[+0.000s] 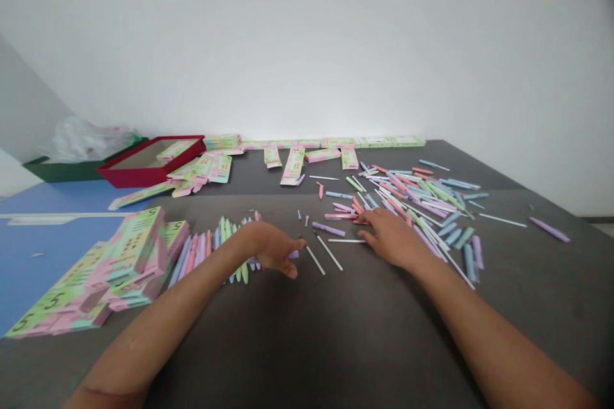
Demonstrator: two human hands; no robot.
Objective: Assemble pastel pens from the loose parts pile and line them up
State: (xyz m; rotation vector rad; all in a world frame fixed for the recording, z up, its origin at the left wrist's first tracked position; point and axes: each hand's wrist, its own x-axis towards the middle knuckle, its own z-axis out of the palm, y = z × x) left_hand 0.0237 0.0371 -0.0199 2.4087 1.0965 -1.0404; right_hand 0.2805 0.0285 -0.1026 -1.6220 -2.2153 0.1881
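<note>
My left hand (274, 248) is low over the table, beside a row of pastel pens (230, 230). A purple pen piece (293, 255) shows between its forefinger and thumb; the rest of that piece is hidden by the hand. My right hand (391, 238) reaches into the near left edge of a loose pile of pen parts (422, 195), fingers apart. Its thumb is by the end of a white refill (346, 241), and its fingertips are near a pink pen barrel (341, 216). Between the hands lie two dark-tipped refills (329, 251) and a purple barrel (329, 229).
Stacked pen boxes (129, 249) stand at the left. Behind them are flattened cartons (206, 169), a red tray (139, 174) and a green tray (57, 169) with a plastic bag (91, 139). More boxes (369, 141) line the back edge. A purple pen (549, 229) lies far right.
</note>
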